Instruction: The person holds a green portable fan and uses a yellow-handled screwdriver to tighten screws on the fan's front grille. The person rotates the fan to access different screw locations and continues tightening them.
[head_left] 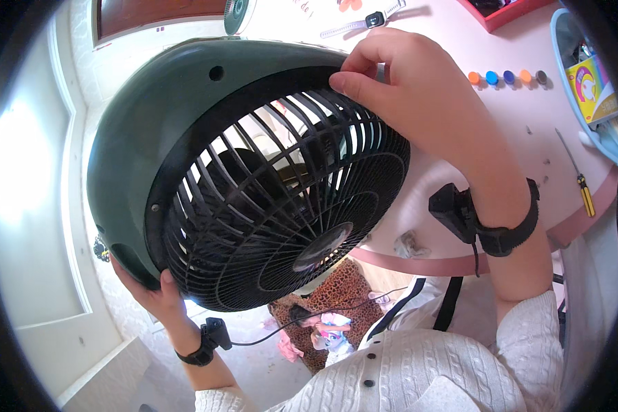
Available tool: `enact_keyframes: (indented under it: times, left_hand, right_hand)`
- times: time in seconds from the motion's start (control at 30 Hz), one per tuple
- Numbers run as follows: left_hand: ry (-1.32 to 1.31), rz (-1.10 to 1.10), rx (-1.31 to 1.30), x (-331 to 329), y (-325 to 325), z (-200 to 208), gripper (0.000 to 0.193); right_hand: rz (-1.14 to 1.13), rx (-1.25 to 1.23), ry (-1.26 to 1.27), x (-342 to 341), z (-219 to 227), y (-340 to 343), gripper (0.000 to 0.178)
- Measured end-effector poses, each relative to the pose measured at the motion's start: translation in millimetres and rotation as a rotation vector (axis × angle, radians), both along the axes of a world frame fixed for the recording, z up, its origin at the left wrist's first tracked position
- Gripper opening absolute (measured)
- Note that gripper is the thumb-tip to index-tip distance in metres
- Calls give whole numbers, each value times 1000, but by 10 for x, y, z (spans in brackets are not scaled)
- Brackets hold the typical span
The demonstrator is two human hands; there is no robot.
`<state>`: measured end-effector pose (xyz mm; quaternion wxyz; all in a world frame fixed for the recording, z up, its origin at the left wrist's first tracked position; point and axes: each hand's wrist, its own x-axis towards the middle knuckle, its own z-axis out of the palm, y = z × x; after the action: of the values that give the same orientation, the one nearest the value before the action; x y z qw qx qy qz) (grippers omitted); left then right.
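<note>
Tilted up between my hands is an electric fan with a dark green housing and a round black slatted grille. Through the slats I can partly see dark parts inside. My left hand grips the housing's lower left edge, its thumb by the grille's rim and its other fingers mostly hidden behind. At the upper right, my right hand is bent over the rim, with thumb and curled fingers on the black ring. Each wrist wears a black strapped-on device, such as the right one.
The pink round-edged table holds a yellow-handled screwdriver, small screws, a row of coloured paint pots, a smartwatch and a blue basket. A red tray sits at the back. Leopard-print fabric lies below.
</note>
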<state>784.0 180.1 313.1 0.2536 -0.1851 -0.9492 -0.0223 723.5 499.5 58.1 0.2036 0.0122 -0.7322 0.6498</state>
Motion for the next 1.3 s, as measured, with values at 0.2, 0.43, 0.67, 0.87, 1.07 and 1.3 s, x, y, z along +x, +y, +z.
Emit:
enact_keyframes:
  times: [0.2, 0.43, 0.67, 0.87, 1.07, 1.3]
  left_hand:
    - [-17, 8, 16, 2, 44, 11, 109]
    - [-23, -7, 18, -27, 17, -9, 106]
    - [-33, 6, 28, 0, 27, 8, 107]
    - [-7, 17, 12, -15, 22, 2, 109]
    - [2, 21, -4, -26, 56, -9, 111]
    - [7, 17, -22, -22, 33, 4, 110]
  right_hand:
    - [118, -232, -163, -60, -46, -24, 24]
    - [-267, 309, 83, -7, 27, -121, 27]
    - [-154, 200, 85, 12, -2, -44, 25]
    - [5, -37, -61, 18, 29, -22, 23]
    - [-29, -70, -88, -12, 2, -85, 24]
    - [-210, 97, 133, -77, -101, -150, 24]
